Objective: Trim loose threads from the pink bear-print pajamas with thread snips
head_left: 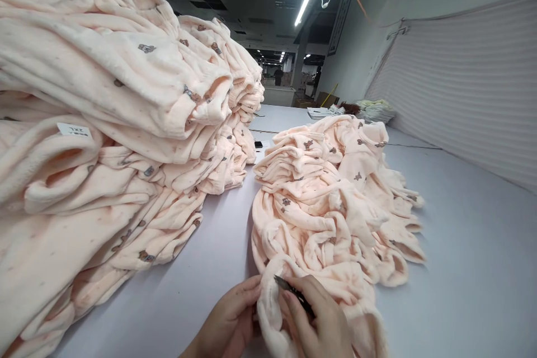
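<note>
At the bottom of the view, my left hand (230, 316) pinches the rolled edge of a pale peach fleece garment (271, 305). My right hand (321, 319) is closed around small dark thread snips (296, 294), whose pointed tip lies against the fabric edge just right of my left fingertips. Whether the blades are apart is too small to tell. Away from my hands, the garment runs into a heap of like garments (310, 224) with small brown bear prints. Part of my left fingers is hidden behind the cloth.
A tall stack of the same peach garments (126, 78) fills the left side, with a white 2XL label (74, 130) showing. A pale table (470, 268) lies underneath. Farther back are a small black object (258, 145), folded cloths (375, 111) and a striped curtain (461, 78) along the right wall.
</note>
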`<control>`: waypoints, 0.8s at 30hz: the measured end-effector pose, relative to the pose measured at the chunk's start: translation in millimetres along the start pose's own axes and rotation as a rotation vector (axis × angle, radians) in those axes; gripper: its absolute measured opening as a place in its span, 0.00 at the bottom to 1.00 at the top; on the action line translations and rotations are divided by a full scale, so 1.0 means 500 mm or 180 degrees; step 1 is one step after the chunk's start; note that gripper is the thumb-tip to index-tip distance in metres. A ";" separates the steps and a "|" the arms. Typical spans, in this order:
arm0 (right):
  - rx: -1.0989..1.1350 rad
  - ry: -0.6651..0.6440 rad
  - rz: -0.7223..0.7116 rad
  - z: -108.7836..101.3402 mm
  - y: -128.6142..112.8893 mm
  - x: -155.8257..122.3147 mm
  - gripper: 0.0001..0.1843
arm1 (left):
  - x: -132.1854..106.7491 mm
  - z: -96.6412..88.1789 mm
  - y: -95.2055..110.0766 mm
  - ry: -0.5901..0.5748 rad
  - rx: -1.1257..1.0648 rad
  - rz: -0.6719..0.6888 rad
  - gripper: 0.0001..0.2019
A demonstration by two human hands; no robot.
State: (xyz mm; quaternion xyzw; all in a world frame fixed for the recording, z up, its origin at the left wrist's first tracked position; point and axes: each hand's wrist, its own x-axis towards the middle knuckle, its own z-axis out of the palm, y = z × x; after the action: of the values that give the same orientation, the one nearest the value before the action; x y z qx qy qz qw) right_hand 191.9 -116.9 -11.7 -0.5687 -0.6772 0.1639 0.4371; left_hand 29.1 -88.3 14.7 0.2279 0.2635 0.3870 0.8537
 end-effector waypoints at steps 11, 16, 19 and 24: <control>-0.0662 0.0222 -0.0281 -0.010 -0.007 -0.035 0.11 | -0.020 0.002 0.000 -0.0160 0.0141 0.0237 0.17; -0.0495 0.0224 -0.0171 -0.018 -0.011 -0.041 0.12 | -0.025 0.011 0.002 -0.0156 0.0325 0.0243 0.17; 0.0012 0.0163 0.0158 -0.018 -0.008 -0.039 0.10 | -0.014 0.006 -0.014 -0.0188 0.0503 0.0304 0.20; 0.0902 0.0296 0.0954 -0.017 0.021 -0.010 0.19 | 0.008 -0.012 -0.059 0.0398 0.1534 0.0830 0.16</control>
State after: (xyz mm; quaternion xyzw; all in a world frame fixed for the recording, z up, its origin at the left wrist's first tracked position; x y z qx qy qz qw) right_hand 204.9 -120.8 -16.4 -0.6029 -0.5343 0.2942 0.5143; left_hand 43.7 -101.8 -8.5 0.4321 0.3685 0.4332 0.7000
